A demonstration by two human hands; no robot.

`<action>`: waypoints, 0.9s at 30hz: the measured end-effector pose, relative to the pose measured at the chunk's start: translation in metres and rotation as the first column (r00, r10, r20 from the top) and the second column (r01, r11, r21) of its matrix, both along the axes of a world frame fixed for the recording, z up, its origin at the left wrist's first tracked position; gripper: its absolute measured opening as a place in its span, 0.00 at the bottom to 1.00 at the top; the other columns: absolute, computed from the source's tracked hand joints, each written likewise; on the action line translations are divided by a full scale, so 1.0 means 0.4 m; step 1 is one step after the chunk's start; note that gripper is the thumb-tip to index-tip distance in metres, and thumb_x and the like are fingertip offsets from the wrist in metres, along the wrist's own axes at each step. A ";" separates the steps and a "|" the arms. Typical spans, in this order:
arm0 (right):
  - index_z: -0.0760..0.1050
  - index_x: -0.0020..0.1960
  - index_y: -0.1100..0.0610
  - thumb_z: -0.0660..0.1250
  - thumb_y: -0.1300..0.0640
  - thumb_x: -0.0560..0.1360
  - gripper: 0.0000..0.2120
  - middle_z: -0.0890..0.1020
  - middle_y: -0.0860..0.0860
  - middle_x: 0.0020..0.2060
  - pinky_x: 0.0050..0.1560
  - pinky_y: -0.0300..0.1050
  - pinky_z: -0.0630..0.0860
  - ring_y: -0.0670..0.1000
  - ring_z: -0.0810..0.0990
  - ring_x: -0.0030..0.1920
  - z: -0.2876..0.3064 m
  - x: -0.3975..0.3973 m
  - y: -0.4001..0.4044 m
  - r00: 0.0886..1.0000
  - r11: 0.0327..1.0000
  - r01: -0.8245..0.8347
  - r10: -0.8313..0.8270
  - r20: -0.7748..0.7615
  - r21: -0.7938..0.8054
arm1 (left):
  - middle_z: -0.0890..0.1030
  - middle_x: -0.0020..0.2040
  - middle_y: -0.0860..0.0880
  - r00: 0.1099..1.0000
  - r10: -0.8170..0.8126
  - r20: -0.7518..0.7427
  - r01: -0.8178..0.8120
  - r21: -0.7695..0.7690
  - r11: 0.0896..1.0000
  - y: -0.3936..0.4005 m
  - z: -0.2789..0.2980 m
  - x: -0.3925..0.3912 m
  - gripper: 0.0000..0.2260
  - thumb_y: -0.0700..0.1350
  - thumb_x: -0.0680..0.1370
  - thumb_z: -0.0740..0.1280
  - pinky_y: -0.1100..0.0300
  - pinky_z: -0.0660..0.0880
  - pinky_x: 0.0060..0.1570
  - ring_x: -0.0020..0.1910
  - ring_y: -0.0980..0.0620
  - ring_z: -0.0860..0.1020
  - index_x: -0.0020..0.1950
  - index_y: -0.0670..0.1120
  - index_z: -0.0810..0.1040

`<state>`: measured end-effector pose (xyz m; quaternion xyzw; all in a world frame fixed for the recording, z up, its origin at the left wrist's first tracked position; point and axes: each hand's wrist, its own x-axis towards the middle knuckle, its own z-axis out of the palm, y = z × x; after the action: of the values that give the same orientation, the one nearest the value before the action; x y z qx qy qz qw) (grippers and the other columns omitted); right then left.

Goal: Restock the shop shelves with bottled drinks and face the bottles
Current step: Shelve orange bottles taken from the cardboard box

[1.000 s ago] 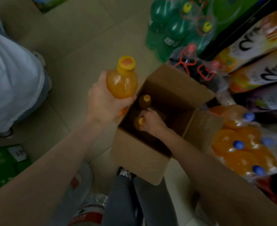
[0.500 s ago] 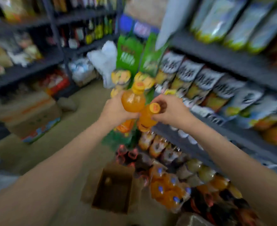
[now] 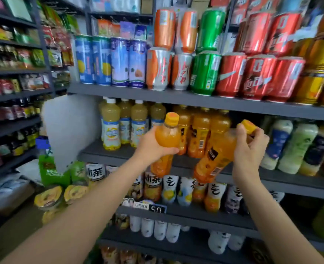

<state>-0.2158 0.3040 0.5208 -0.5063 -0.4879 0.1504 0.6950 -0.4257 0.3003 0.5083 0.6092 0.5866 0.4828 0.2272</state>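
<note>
The left hand [image 3: 151,145] wraps closed around the shoulder of an upright orange bottle [image 3: 166,147]. At its 3 o'clock, the right hand [image 3: 247,149] curls its fingers [image 3: 240,137] around the neck of a tilted orange bottle [image 3: 214,157]. Beyond both, at 12 o'clock, matching orange bottles [image 3: 201,132] stand on the grey shelf [image 3: 108,153].

Price tag [image 3: 157,209] on the lower shelf edge: digits "50". Bottles [image 3: 95,173] on the shelf beneath the orange drinks: large characters "小茶". Neighbouring white bottles [image 3: 170,184]: the character "气". Red cans [image 3: 255,77] on the top shelf: "可口". Remaining labels are illegible.
</note>
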 end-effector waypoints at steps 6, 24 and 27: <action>0.69 0.58 0.66 0.61 0.53 0.78 0.17 0.67 0.59 0.54 0.55 0.38 0.64 0.56 0.70 0.54 -0.014 0.187 0.176 0.983 0.989 0.148 -0.149 0.112 0.011 | 0.75 0.60 0.48 0.999 0.008 0.043 -0.005 -0.070 0.998 0.166 -0.031 0.180 0.37 0.53 0.60 0.79 0.48 0.73 0.59 0.59 0.48 0.74 0.65 0.49 0.69; 0.55 0.73 0.55 0.70 0.64 0.71 0.36 0.72 0.56 0.63 0.57 0.44 0.67 0.54 0.72 0.62 -0.183 0.243 0.384 0.956 0.935 -0.200 0.252 0.152 -0.292 | 0.74 0.64 0.49 0.970 -0.030 -0.242 -0.012 -0.170 0.985 0.249 -0.080 0.215 0.35 0.48 0.67 0.76 0.52 0.70 0.62 0.63 0.48 0.73 0.69 0.49 0.64; 0.59 0.70 0.58 0.70 0.61 0.72 0.31 0.75 0.58 0.61 0.57 0.46 0.68 0.57 0.74 0.62 -0.189 0.217 0.443 0.962 0.937 -0.181 0.233 0.146 -0.298 | 0.73 0.65 0.49 0.973 -0.039 -0.229 0.000 -0.170 0.985 0.262 -0.084 0.230 0.36 0.49 0.67 0.76 0.48 0.69 0.64 0.65 0.47 0.71 0.69 0.50 0.63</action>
<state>-0.1291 0.4811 0.4450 -0.5573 -0.5724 0.2450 0.5493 -0.3338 0.4051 0.4745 0.6457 0.6419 0.3547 0.2128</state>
